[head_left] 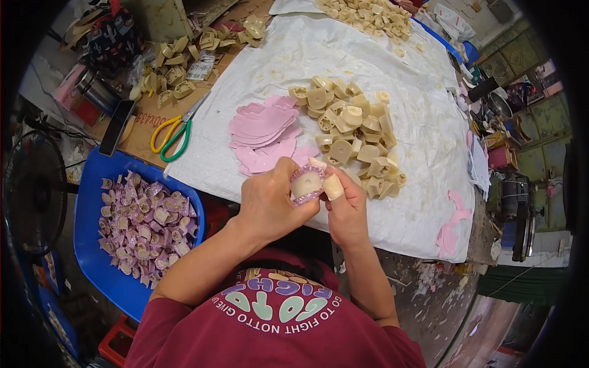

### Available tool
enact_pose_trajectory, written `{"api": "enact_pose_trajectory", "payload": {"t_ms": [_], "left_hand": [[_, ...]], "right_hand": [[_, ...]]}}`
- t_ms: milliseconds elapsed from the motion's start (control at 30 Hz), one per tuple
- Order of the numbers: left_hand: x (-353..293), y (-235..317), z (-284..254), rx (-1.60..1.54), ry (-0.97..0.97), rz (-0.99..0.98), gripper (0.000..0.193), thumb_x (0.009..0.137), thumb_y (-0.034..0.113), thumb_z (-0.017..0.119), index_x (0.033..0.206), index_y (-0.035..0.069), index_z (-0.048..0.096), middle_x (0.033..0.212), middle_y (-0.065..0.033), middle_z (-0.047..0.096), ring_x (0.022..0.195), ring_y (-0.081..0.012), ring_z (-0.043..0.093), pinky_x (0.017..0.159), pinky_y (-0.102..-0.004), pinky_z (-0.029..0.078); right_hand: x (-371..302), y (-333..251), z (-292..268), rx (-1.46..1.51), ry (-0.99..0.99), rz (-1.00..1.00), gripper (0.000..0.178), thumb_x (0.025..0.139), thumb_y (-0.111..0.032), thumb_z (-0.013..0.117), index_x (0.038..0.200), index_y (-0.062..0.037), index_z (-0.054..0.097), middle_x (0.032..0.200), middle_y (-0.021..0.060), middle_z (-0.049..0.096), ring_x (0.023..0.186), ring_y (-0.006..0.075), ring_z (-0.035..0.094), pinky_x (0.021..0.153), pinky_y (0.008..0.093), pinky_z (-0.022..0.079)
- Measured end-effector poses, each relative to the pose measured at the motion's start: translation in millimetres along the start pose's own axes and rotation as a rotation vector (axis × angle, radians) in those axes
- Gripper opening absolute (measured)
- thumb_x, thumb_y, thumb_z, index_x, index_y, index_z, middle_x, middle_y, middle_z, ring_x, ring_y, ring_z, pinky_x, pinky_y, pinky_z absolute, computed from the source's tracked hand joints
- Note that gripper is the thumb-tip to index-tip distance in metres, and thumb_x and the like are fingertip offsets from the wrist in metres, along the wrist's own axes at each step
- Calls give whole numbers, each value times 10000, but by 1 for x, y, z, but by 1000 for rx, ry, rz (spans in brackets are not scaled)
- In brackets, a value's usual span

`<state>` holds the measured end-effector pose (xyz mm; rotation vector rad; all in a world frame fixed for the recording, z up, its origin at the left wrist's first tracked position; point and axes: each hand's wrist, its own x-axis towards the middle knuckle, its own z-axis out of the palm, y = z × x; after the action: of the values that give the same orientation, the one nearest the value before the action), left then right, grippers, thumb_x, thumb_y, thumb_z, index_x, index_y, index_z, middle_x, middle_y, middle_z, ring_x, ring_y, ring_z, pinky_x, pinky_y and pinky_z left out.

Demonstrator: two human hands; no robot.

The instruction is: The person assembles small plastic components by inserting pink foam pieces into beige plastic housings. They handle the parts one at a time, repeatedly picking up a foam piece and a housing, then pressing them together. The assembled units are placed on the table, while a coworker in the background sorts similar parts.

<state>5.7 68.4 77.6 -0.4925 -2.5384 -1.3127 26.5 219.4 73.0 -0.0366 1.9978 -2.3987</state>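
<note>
A shoe heel, beige at its flat face with a purple glittery covering around its sides, is held at the table's front edge. My left hand grips it from the left with bent fingers and thumb. From the right, my right hand presses at its edge; pale covers wrap the thumb and a fingertip. Just beyond my hands, a pile of bare beige heels lies on the white sheet. Left of that pile is a stack of pink cut pieces.
A blue tub of purple-covered heels stands at the lower left. Green-and-yellow scissors, a phone and a steel flask lie or stand at the left. More beige heels are at the far end. Pink scraps lie right.
</note>
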Motion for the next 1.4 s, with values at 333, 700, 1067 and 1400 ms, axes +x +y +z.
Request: {"api": "enact_pose_trajectory", "payload": {"t_ms": [333,700,1067,1400], "left_hand": [[-3,-10,5,9,-30,-2,429,664,277,768,899,6,531,563,-105,579,503,-293,620,478,-398,480],[-10,-21,5,80,-76,-42,430,661,262,789,910,16,542,633,-131,619,554,-299,642,502,-391,493],[-46,-68,-37,83,23,-238,389,685,226,787,965,26,604,701,-91,641,577,-176,633,542,-318,504],[-89,-137,-143,595,471,-217,634,741,135,786,1296,-6,514,1265,-180,544,1196,-345,502,1050,-429,358]], "right_hand": [[-1,8,4,-322,32,-130,309,971,-91,445,1238,35,538,991,75,639,918,152,587,836,288,465],[-2,13,8,-597,-78,-42,381,915,-64,465,1288,1,428,1042,254,611,915,333,655,796,393,506],[6,36,23,-628,-214,-53,448,854,-80,609,1272,7,472,1052,198,651,971,317,647,802,386,506],[76,73,18,-1080,-120,-546,186,758,-58,682,941,-46,651,972,91,653,933,286,570,805,415,427]]}}
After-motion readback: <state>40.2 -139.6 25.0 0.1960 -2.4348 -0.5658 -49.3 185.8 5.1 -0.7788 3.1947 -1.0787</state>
